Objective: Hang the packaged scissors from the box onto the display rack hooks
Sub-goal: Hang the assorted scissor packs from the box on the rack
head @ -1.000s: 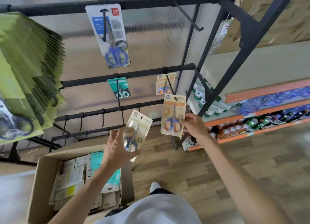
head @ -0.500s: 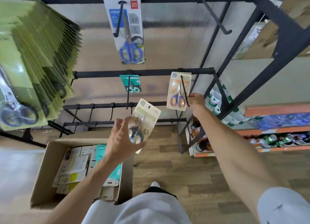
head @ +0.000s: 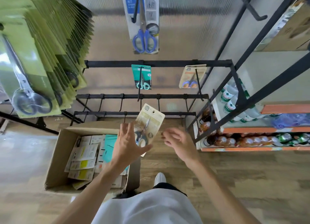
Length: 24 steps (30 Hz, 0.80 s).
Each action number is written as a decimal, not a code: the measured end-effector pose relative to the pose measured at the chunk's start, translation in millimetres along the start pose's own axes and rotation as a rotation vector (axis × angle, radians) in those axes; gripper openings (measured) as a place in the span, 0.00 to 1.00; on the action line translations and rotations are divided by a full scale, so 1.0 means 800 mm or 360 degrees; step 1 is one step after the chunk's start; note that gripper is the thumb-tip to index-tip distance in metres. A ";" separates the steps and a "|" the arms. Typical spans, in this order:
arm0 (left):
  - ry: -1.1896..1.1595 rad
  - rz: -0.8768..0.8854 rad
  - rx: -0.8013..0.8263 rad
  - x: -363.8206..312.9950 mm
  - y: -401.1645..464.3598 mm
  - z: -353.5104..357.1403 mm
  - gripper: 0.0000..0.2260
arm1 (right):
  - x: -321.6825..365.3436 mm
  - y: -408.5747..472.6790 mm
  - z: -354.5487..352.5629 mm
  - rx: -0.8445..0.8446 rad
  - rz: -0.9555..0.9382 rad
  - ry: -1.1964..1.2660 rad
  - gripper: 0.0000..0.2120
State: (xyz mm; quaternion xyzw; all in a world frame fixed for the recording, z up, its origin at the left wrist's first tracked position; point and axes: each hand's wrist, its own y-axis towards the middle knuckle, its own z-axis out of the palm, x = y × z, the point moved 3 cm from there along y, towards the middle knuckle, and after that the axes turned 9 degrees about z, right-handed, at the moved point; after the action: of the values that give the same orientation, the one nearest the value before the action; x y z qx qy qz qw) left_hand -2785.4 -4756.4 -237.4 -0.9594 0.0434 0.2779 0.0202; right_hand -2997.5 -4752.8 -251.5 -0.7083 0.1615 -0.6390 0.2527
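Observation:
My left hand (head: 129, 144) holds a cream scissors pack (head: 148, 123) by its lower end, above the cardboard box (head: 57, 154) of packaged scissors. My right hand (head: 177, 140) hovers just right of that pack, holding nothing, fingers loosely curled. On the black display rack (head: 157, 63), an orange pack (head: 191, 78) hangs from the right hook of the second bar. A teal pack (head: 142, 76) hangs from the hook beside it. A blue-handled pack (head: 144, 22) hangs from the top bar.
Several green packs (head: 38, 56) fill a long hook at the left. Empty hooks (head: 122, 103) line the two lower bars. Shelves of bottles (head: 251, 138) stand to the right. My shoe (head: 160, 177) is on the wooden floor.
My right hand has let go of the orange pack, now hanging on the second-bar hook, and has dropped back beside the left hand. The view has tilted downward.

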 end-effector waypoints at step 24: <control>0.0058 0.0655 0.0232 -0.028 0.027 0.036 0.41 | 0.032 -0.027 -0.125 -0.0934 -0.0314 -0.0040 0.02</control>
State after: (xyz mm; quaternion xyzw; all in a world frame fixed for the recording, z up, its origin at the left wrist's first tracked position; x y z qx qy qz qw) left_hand -2821.6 -4774.1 -250.1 -0.9312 0.2587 0.2548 0.0316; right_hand -3094.7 -4764.1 -212.5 -0.7711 0.2664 -0.5778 -0.0238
